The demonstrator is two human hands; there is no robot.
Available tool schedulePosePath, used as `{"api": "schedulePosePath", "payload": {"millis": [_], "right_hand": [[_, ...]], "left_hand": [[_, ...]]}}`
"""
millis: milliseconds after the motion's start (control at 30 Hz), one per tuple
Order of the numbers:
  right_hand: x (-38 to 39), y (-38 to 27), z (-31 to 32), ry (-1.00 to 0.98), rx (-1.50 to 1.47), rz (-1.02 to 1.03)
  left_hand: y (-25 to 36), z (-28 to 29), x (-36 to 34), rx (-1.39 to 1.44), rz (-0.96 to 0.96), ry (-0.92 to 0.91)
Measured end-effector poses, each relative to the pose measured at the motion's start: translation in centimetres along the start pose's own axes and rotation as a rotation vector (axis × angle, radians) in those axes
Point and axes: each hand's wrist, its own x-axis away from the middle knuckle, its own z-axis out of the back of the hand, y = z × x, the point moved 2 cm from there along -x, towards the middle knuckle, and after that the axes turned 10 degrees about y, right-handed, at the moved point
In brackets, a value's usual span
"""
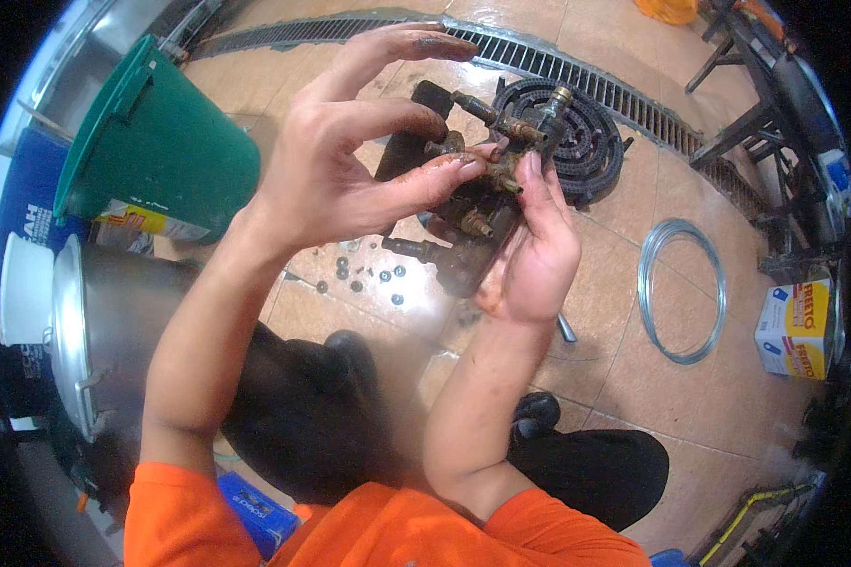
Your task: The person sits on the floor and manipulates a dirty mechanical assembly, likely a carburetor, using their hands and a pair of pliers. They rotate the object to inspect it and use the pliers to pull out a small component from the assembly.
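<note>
1. Rusty brass valve assembly (487, 161) is up in front of me, held above the tiled floor (624, 283), between both hands.
2. My right hand (539, 250) cups it from below, its grip closed around the body; fingertips reach the upper fittings.
3. My left hand (350, 156) pinches a small fitting on it, thumb and middle finger together on the part, index finger lifted clear.
4. Done so far, as I judge it: the assembly is off the burner (577, 128), which lies on the floor beyond it, and small nuts (369, 274) are scattered on the tiles under my hands.
5. Left, I think: several fittings are on the body yet, so stripping is partway.
6. Nearby: a green bucket (161, 142) at the floor's left, a wire coil (681, 288) at the right.
</note>
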Motion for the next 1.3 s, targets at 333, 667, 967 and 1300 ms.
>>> {"api": "schedulePosePath", "payload": {"millis": [333,667,967,1300], "right_hand": [[0.1,-0.5,0.6,-0.125,-0.122,0.026],[0.3,0.2,0.6,-0.258,-0.316,-0.007],[0.2,0.4,0.2,-0.233,-0.264,0.019],[0.4,0.0,-0.3,-0.247,-0.311,0.012]], "left_hand": [[1.6,0.4,-0.8,0.109,0.016,-0.053],[2.0,1.0,-1.5,-0.088,-0.103,-0.034],[2.1,1.5,-1.2,-0.134,-0.077,0.019],[1.4,1.2,-1.2,0.061,-0.066,-0.048]]}}
